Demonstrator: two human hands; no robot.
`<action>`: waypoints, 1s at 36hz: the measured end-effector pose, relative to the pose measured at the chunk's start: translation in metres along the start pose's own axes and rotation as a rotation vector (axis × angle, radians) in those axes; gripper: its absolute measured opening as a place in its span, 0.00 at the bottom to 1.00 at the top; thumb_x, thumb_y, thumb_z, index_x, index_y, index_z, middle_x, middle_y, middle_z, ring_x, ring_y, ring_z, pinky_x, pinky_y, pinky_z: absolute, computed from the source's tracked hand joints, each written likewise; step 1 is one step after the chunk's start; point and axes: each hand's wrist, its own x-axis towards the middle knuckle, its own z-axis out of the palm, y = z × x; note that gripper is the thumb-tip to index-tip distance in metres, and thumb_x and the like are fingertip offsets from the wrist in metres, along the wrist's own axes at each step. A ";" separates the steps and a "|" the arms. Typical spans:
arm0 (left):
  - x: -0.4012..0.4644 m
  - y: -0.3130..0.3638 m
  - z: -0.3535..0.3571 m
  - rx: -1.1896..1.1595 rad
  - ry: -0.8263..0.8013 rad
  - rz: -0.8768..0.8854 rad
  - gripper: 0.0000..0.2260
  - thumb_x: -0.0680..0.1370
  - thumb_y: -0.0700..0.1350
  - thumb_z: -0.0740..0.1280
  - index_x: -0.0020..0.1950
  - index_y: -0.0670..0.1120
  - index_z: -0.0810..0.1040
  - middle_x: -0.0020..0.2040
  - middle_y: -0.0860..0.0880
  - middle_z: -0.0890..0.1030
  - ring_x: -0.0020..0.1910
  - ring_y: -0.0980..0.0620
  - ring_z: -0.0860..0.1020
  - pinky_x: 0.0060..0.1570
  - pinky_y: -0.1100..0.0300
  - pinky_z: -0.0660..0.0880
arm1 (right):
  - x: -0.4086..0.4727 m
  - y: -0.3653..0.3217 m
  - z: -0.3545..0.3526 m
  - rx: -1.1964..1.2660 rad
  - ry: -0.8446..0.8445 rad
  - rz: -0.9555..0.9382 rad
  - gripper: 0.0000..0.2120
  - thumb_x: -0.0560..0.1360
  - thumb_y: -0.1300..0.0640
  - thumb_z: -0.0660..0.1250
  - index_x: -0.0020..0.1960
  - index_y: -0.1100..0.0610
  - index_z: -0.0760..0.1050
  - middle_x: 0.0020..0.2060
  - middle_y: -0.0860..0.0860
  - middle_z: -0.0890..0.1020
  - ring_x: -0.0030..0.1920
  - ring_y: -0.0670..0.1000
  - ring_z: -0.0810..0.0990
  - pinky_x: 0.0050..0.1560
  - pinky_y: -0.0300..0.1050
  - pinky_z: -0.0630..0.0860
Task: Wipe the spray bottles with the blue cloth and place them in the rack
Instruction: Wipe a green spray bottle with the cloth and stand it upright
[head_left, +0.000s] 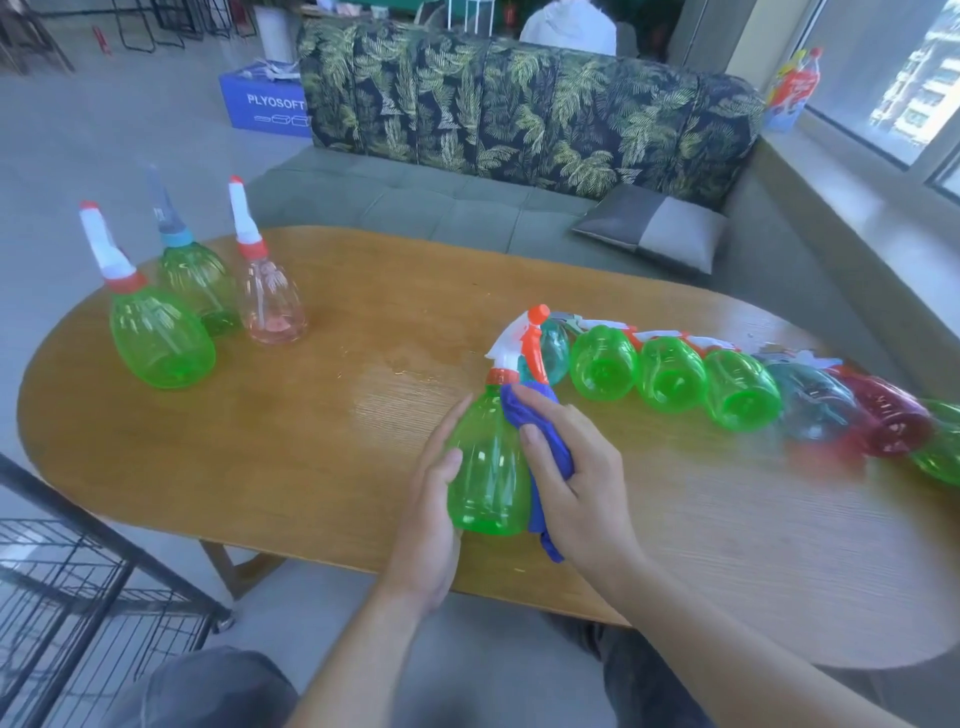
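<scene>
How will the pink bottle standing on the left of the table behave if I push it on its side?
The pink bottle looks empty and thin-walled, so it is probably light and would slide or tip easily. Its tall spray head sits high above a rounded body, so a push near the top likely topples it. Once down, it may roll on the smooth table.

You see a bright, daylit scene lit from the window (883, 98). Glare spreads across the table (363, 374) far from that window. Bottles lying nearest the window (883, 421) smear with blur, and straight lines bow toward the frame edges.
</scene>
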 end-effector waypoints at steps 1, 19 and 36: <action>0.000 0.000 -0.001 0.010 0.000 -0.001 0.25 0.81 0.55 0.61 0.79 0.58 0.75 0.81 0.49 0.74 0.83 0.44 0.67 0.82 0.33 0.58 | -0.004 0.002 -0.001 -0.042 -0.021 -0.047 0.15 0.85 0.49 0.63 0.70 0.45 0.79 0.48 0.46 0.80 0.48 0.48 0.80 0.50 0.38 0.74; -0.007 0.006 0.010 0.172 -0.003 0.142 0.21 0.84 0.52 0.64 0.77 0.60 0.76 0.77 0.64 0.76 0.79 0.63 0.69 0.78 0.58 0.65 | 0.001 -0.018 -0.014 -0.238 0.057 -0.188 0.17 0.85 0.46 0.62 0.70 0.48 0.79 0.49 0.37 0.78 0.47 0.39 0.79 0.48 0.33 0.74; -0.002 0.007 0.002 0.033 0.047 0.038 0.22 0.83 0.52 0.61 0.77 0.57 0.77 0.78 0.58 0.75 0.80 0.56 0.70 0.83 0.41 0.62 | -0.037 0.010 -0.024 -0.351 -0.364 -0.546 0.17 0.86 0.47 0.63 0.72 0.49 0.77 0.47 0.47 0.78 0.43 0.49 0.77 0.44 0.39 0.78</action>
